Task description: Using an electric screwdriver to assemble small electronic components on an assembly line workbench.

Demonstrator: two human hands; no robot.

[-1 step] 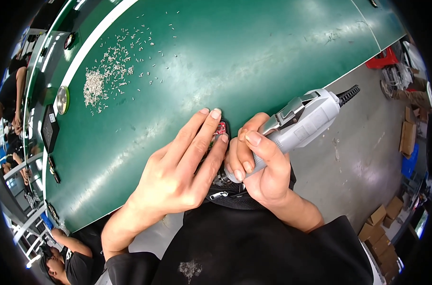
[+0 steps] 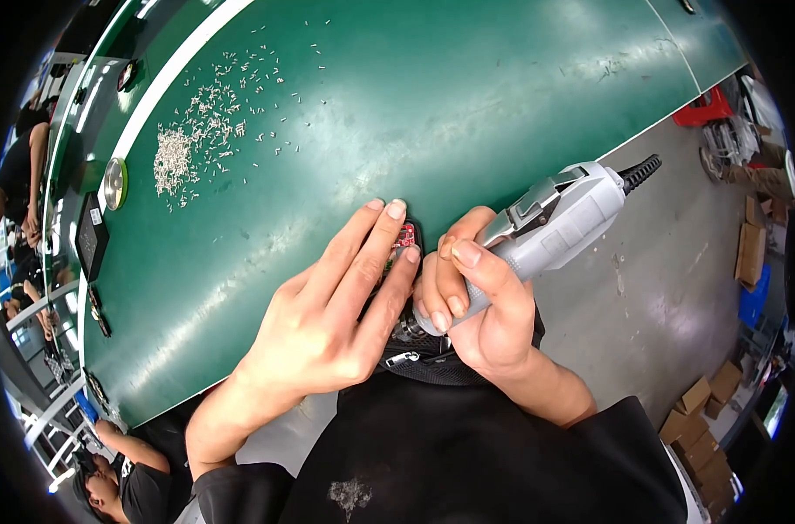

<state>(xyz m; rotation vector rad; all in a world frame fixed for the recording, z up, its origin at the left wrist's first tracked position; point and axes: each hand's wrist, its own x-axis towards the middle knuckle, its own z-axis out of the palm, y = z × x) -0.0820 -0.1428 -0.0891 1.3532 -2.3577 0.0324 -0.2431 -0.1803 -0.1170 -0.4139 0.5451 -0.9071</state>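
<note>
My left hand (image 2: 332,314) lies over a small black case with a red circuit board (image 2: 406,234), its fingers stretched and pressed on it near the table's front edge. Much of the case and my left thumb are hidden. My right hand (image 2: 494,301) is wrapped round a grey electric screwdriver (image 2: 577,218) with a metal lever along its side. The tool is tilted, its cord end up to the right and its nose low beside my left fingers. Its tip is hidden from view.
Many small silver screws (image 2: 175,162) lie heaped and scattered on the green table (image 2: 397,113). A round tin (image 2: 116,183) and a black box (image 2: 91,236) stand at the left. Cardboard boxes (image 2: 703,428) are on the floor at right. Another person (image 2: 135,463) sits at lower left.
</note>
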